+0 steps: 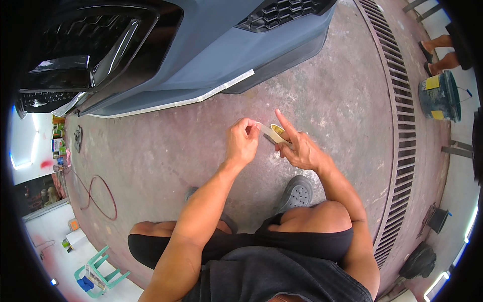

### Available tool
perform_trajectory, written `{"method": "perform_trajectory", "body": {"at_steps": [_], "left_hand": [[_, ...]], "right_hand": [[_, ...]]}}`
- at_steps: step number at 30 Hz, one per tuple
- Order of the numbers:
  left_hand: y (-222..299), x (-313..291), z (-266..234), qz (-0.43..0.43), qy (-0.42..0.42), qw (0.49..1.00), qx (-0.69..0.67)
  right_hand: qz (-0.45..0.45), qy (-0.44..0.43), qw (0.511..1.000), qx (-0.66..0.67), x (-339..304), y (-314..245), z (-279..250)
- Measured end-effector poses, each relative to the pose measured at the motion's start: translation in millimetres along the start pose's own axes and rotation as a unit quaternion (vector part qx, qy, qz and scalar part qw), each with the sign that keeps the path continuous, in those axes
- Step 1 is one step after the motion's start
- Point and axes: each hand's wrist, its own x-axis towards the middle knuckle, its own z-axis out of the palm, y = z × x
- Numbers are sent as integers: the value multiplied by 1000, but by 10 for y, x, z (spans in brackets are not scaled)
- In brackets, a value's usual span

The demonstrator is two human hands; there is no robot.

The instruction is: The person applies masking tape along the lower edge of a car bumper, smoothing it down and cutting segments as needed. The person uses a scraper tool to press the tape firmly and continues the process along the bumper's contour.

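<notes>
Between my hands a short pale strip of masking tape (267, 132) is stretched from its roll. My left hand (241, 143) is closed, thumb and fingertips pinching the strip's free end. The tape roll (276, 129), with a yellowish inner ring, sits in my right hand (305, 152); its index finger points up and away while the thumb and other fingers grip the roll. Beyond my hands is the grey-blue front bumper (201, 60) of a car. A light line of tape (176, 102) runs along its lower edge.
On the right, a slatted floor drain (397, 100) curves past a dark bucket (439, 95) and another person's legs (440, 55). A reddish hose (108, 194) loops over the concrete floor at left. A green stool (103, 272) stands lower left. My grey shoe (297, 194) is below my hands.
</notes>
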Motion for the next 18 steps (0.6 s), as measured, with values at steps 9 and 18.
{"method": "perform_trajectory", "body": {"at_steps": [9,18], "left_hand": [[122,-66,20,29,-31,998,-39],[-19,37,-156,-30,-26,998,-50]], "right_hand": [[122,-14,991,60,105,129,-121],[143,-122,975,118,63,101,-281]]}}
